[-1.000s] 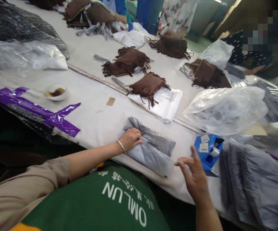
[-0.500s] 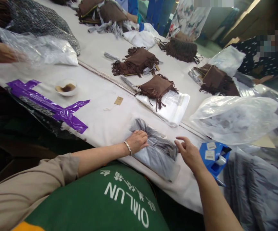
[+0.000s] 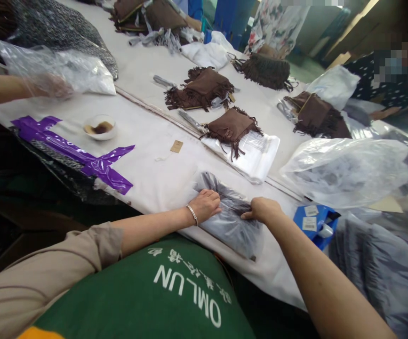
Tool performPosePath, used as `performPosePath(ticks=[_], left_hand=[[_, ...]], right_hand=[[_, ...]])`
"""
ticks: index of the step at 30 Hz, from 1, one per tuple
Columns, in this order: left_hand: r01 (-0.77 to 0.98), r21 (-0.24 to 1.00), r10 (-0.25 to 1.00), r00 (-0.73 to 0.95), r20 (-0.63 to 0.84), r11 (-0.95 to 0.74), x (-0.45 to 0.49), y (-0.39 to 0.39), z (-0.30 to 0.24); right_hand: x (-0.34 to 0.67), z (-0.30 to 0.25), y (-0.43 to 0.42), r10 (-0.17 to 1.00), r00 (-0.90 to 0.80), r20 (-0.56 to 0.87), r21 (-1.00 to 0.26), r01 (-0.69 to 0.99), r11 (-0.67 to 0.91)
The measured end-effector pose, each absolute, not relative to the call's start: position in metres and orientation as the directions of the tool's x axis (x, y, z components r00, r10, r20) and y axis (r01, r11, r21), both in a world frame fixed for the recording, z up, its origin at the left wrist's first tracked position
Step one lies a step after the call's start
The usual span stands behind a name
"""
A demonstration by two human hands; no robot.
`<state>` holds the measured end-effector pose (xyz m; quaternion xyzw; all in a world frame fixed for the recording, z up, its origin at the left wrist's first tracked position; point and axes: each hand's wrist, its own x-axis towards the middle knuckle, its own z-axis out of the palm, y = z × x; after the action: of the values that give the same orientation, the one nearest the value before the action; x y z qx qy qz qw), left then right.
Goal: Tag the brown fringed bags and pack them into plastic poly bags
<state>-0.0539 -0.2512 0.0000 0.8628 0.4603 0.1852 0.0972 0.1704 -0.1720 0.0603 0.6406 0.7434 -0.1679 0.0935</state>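
Note:
In front of me on the table lies a clear plastic bag [image 3: 234, 235] with something dark, folded or fringed, inside; its contents are hard to make out. My left hand [image 3: 205, 207], with a bracelet at the wrist, is curled over the bag's left side, fingers closed on the plastic. My right hand [image 3: 264, 210] pinches the bag's right upper edge between thumb and fingers. Just beyond the bag, a brown fringed bag [image 3: 229, 125] rests on a stack of flat white plastic bags [image 3: 263, 157].
To the left are purple tape [image 3: 66, 148], a small white bowl [image 3: 100, 135] and a cardboard tag [image 3: 176, 146]. A co-worker's hand [image 3: 53, 86] is inside clear plastic. A blue box [image 3: 311, 221] and a stack of grey packages [image 3: 373, 263] stand at right. More fringed bags [image 3: 207, 87] lie farther back.
My right hand has come left and down onto the bag and closed on its edge; it was apart with fingers extended before. The co-worker's hand at left has reached farther into the plastic.

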Motion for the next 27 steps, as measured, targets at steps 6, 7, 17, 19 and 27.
performPosePath(ticks=[6, 7, 17, 19, 27], left_hand=[[0.72, 0.43, 0.839, 0.477, 0.263, -0.545, -0.057, -0.251, -0.001], [0.711, 0.458, 0.845, 0.464, 0.265, -0.534, -0.057, -0.251, 0.0], [0.466, 0.717, 0.843, 0.419, 0.338, -0.519, -0.052, -0.283, 0.053], [0.447, 0.7, 0.814, 0.46, 0.355, -0.558, -0.051, -0.29, 0.061], [0.455, 0.566, 0.717, 0.545, 0.434, -0.688, -0.049, -0.29, 0.062]], right_hand=[[0.195, 0.091, -0.196, 0.934, -0.125, -0.336, -0.299, 0.954, 0.02], [0.192, 0.092, -0.21, 0.941, -0.147, -0.306, -0.466, 0.885, -0.014], [0.12, 0.062, -0.332, 0.92, -0.103, -0.379, -0.79, -0.481, -0.379], [0.119, 0.065, -0.333, 0.906, -0.123, -0.405, -0.737, -0.542, -0.403], [0.114, 0.064, -0.334, 0.877, -0.145, -0.458, -0.587, -0.692, -0.421]])
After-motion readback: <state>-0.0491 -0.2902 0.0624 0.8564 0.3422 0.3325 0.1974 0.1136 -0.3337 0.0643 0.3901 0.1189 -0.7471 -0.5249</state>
